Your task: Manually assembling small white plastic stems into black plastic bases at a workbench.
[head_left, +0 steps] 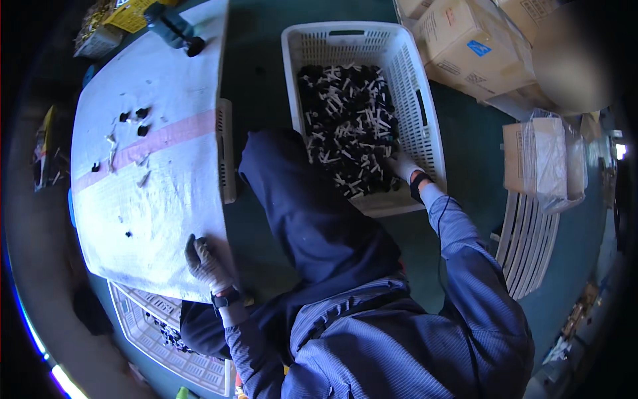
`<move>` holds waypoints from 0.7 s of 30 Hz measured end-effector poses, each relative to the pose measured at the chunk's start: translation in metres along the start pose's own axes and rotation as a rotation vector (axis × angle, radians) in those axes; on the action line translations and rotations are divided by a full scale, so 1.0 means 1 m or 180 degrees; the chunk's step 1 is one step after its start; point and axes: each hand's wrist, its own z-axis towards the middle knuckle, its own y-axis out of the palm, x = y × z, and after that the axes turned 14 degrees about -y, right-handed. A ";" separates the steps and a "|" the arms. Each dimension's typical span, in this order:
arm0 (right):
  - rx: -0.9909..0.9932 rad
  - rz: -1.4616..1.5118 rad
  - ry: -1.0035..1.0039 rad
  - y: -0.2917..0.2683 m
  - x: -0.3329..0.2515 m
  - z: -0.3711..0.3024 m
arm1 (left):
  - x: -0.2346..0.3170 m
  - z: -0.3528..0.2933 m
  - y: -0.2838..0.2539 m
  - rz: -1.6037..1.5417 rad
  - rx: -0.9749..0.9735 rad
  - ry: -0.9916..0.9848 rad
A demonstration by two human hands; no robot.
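My right hand (pixel 403 167), in a pale glove, reaches into a white plastic crate (pixel 435 156) on the floor. It touches a heap of small black parts with white stick-like pieces (pixel 349 123); its fingertips are hidden there. On the near right edge of the white-covered table (pixel 159 226) rests my left hand (pixel 207 267), gloved with dark fingertips. Its fingers are stretched out a little, and I see nothing held. Farther up the table lie several small black parts (pixel 142 131) and some thin whitish scraps (pixel 111 141).
A dark teal tool or bottle-like object (pixel 169 26) stands at the table's far end. Cardboard boxes (pixel 475 46) are stacked at the far right, and a plastic-wrapped carton (pixel 548 156) sits on a slatted stool (pixel 528 243). Another white crate (pixel 143 336) stands below the table's near edge.
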 end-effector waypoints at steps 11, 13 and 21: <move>-0.0397 -0.0006 -0.0178 0.029 0.008 0.025 | 0.003 -0.005 0.012 0.0513 0.0541 0.0172; -0.0489 0.0025 -0.0117 0.036 0.008 0.028 | 0.005 -0.006 0.015 0.0656 0.0585 0.0238; -0.0324 -0.0028 0.0262 0.072 0.028 0.039 | 0.007 -0.008 0.031 0.1052 0.0878 0.0442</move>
